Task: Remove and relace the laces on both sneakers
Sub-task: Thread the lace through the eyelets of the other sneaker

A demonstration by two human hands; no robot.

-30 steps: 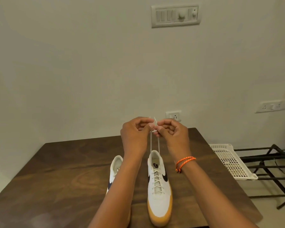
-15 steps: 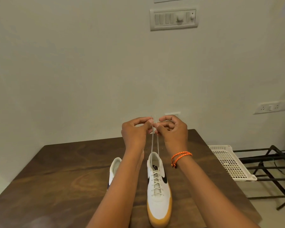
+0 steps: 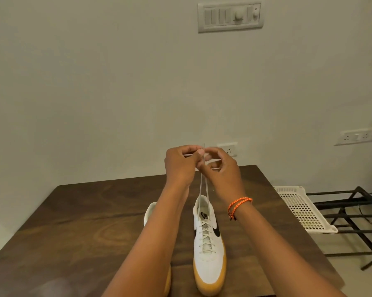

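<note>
Lace (image 3: 203, 187) ends raised taut above right sneaker (image 3: 208, 243) on desk (image 3: 78, 221); left hand (image 3: 180, 166) and right hand (image 3: 221, 170) each pinch one end, grips closed. Step looks like knotting; next, cross ends without slackening. Left sneaker (image 3: 149, 212) mostly hidden.

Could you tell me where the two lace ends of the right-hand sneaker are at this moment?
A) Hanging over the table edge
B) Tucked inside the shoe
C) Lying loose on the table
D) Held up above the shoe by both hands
D: both lace ends rise taut from the right-hand sneaker to where the left hand and right hand pinch them together.
</note>
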